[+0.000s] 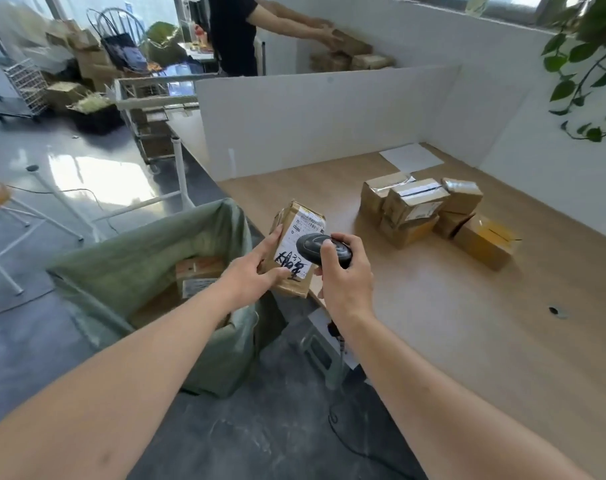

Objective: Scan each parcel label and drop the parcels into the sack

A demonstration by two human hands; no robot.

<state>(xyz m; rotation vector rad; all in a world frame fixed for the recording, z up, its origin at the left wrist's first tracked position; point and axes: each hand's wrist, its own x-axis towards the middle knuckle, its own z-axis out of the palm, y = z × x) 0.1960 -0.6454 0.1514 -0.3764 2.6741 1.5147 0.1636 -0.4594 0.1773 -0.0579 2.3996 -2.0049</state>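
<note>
The parcel (294, 249), a brown box with a white label (298, 244) bearing black handwriting, is held up by the left hand (260, 268), fingers and thumb gripping its near edge, above the gap between the green sack (128, 271) and the wooden surface (467, 323). The right hand (346, 271) is wrapped around a dark handheld scanner (324, 249), whose head sits just over the label. More parcels (433, 216) lie clustered farther back on the surface, and boxes (197, 275) already sit inside the open sack.

matt cardboard parcel (296, 249), woven green sack (149, 258), wood-grain table (467, 323)
</note>
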